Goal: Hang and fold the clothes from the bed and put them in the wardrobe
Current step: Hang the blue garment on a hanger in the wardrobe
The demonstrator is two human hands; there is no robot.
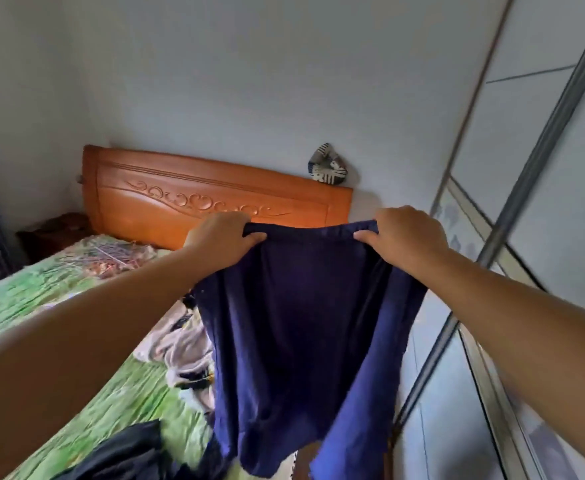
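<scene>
Bed left; wardrobe right; headboard behind.

Head-worn camera looks forward and down along the bed toward its headboard

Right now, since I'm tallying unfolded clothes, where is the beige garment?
Head view, left of centre: the beige garment lies crumpled on the green bedspread, partly behind the held-up navy shorts and beyond the black garment.

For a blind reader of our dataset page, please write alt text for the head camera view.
The left hand and right hand hold navy shorts up by the waistband above a green-sheeted bed where other clothes lie.
</scene>
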